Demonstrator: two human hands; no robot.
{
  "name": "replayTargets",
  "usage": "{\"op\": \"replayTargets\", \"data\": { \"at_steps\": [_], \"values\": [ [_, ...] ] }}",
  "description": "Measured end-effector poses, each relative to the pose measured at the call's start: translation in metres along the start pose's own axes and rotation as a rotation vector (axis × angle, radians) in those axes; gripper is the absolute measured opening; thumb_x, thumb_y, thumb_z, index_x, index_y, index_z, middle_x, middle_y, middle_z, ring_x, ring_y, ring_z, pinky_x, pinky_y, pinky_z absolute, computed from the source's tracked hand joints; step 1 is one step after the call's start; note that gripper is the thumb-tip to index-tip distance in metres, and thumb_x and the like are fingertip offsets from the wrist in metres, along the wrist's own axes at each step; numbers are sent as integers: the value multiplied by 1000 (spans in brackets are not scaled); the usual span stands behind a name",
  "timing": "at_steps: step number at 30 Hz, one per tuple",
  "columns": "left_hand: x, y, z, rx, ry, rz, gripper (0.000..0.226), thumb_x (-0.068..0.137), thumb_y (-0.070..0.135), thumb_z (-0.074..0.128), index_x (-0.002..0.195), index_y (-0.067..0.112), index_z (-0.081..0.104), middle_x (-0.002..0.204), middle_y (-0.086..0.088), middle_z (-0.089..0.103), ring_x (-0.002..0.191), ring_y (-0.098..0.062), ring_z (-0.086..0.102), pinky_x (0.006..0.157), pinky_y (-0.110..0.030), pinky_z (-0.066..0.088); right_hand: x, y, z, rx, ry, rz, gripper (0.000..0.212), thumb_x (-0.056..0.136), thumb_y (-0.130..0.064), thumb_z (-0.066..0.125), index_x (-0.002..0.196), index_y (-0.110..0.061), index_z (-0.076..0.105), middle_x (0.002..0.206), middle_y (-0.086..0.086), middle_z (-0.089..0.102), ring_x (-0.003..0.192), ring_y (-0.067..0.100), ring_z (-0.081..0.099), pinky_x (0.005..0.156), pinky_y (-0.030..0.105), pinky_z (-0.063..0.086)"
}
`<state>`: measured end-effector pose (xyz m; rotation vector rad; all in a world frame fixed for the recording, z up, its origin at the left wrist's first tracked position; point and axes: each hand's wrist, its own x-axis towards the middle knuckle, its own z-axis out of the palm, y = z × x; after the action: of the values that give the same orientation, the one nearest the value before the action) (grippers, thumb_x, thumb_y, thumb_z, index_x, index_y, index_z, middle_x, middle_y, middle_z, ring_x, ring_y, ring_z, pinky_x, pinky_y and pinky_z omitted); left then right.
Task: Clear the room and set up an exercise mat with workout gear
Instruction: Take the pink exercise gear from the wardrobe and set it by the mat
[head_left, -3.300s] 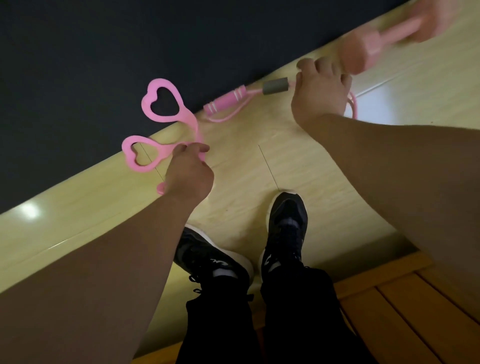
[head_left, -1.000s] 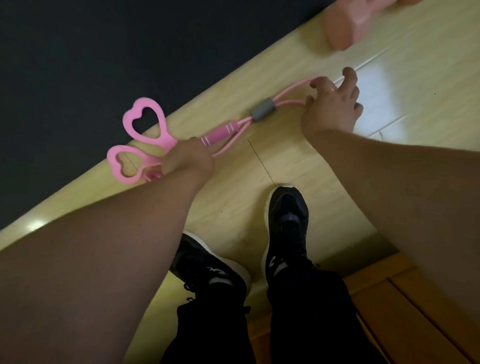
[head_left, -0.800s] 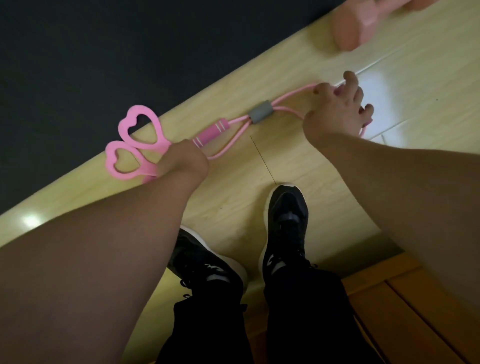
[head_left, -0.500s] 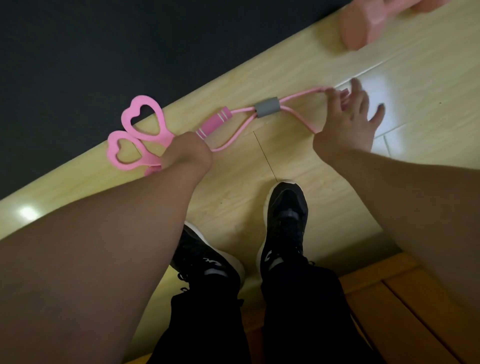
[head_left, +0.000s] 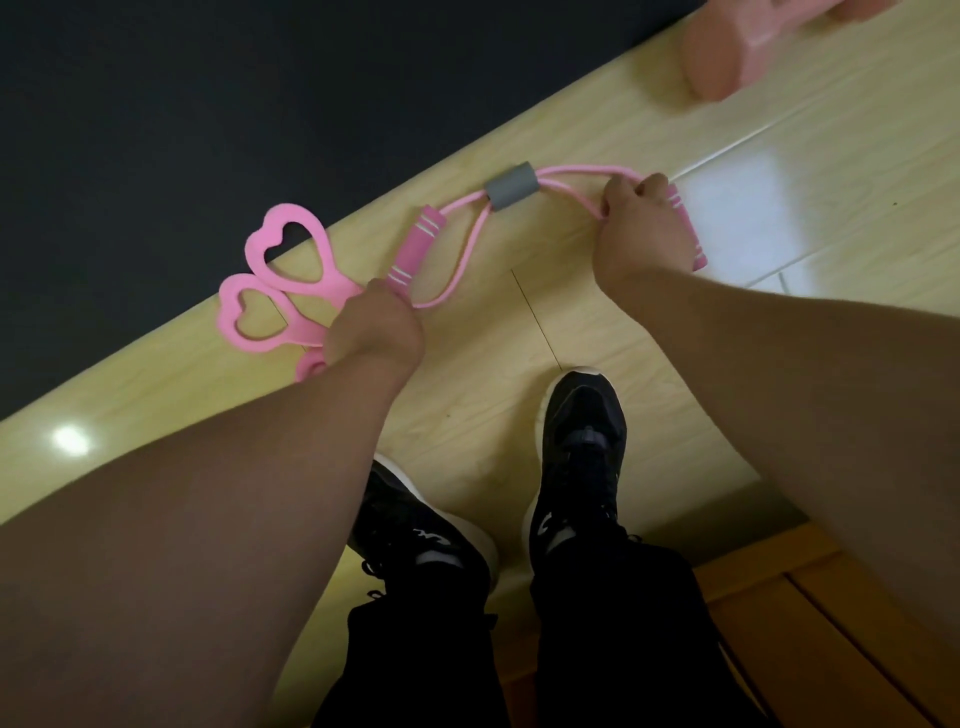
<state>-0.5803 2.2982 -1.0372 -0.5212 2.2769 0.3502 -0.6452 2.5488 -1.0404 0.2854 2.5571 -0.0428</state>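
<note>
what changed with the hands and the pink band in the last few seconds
The right hand, spread open on the resistance band half a second ago, has curled round its right loop and now grips it. The left hand still grips the left loop together with the heart-shaped rings. The pink dumbbell and the shoes stayed where they were.

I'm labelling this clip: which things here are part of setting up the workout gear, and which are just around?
Job: resistance band, gripped by right hand; heart-loop trainer, in left hand; pink dumbbell; dark mat.
Just there: black shoes; wooden floor; orange boards.
</note>
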Motion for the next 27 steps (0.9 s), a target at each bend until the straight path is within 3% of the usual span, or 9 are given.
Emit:
{"op": "replayTargets", "data": {
  "at_steps": [2,5,10,15,18,20,23,27],
  "values": [
    [1,-1,-1,8,1,5,22,103,26,38,107,11,55,86,-11,66,71,-33,68,71,-47,59,8,-7,-6,-5,-7,27,43,95,-2,44,136,-13,43,139,19,42,103,43,62,65,52,50],
    [3,-1,-3,27,-12,8,22,102,29,42,105,13,56,85,-9,67,71,-31,68,71,-45,59,14,-13,-9,39,15,16,43,92,2,45,131,-16,43,139,20,43,103,45,62,81,56,56],
    [8,-6,-5,32,-47,30,22,101,34,43,105,17,56,86,-7,66,72,-29,68,72,-43,59,13,-16,-3,217,53,17,40,92,1,48,129,-15,49,134,14,47,109,35,59,92,52,53],
    [-8,-14,-10,24,-68,85,21,100,24,48,118,13,48,98,-9,64,83,-31,65,68,-40,52,-3,-20,-9,222,83,11,39,94,-6,52,132,-12,46,135,15,42,110,32,56,93,50,53],
    [-32,-22,-24,-26,-31,78,35,98,26,55,127,13,40,102,-11,62,89,-32,61,68,-39,48,-28,-35,-19,212,57,-118,43,93,-8,53,135,-17,47,136,11,44,114,30,54,95,46,51],
    [-49,-30,-37,-34,18,72,45,94,25,60,131,18,35,90,-5,60,78,-28,58,60,-35,44,-49,-54,-30,216,-20,-261,46,94,-12,55,138,-20,46,139,10,44,117,28,53,96,43,50],
    [-74,-42,-61,-23,73,69,64,83,6,59,137,21,28,76,-1,58,60,-23,58,52,-33,48,-82,-91,-44,87,-116,-524,50,94,-16,61,140,-26,43,140,8,45,118,27,53,95,41,50],
    [-95,-69,-97,-21,127,173,73,81,-2,55,142,23,25,80,-1,57,52,-18,52,48,-32,48,-114,-155,-50,47,-265,-676,85,86,-23,73,152,-42,23,160,5,24,143,31,34,111,50,41]
  ]
}}
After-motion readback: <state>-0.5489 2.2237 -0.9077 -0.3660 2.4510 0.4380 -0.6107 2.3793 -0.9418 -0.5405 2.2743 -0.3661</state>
